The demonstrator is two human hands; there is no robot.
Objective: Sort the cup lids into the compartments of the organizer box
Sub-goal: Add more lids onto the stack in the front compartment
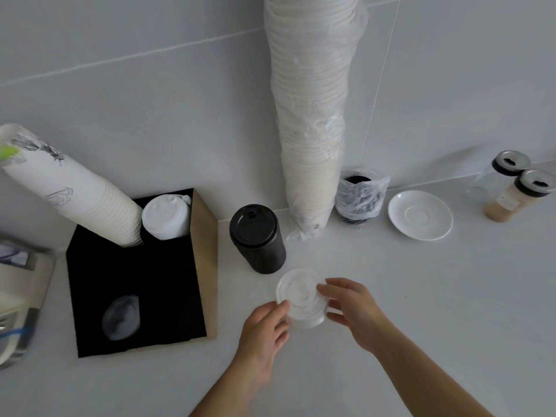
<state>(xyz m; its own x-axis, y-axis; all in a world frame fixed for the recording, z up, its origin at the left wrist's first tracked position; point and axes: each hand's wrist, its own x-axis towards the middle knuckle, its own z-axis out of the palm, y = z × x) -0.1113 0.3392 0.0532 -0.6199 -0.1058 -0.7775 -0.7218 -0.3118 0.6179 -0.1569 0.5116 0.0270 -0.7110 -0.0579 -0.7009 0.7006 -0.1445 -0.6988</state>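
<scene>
Both my hands are on a short stack of clear lids (302,299) standing on the white bench (436,296), w/ bare bench open to the right and toward me. Left hand (264,329) pinches the stack's near-left rim, fingers curled; right hand (350,308) grips the far-right rim w/ fingertips. Lids are translucent, round, nested. A black lid stack (257,237) stands just behind. Organizer box (204,236) sits to the left, well apart: white lids (167,218) and paper cups (69,191) in its back compartments, one clear lid (120,317) front-left.
</scene>
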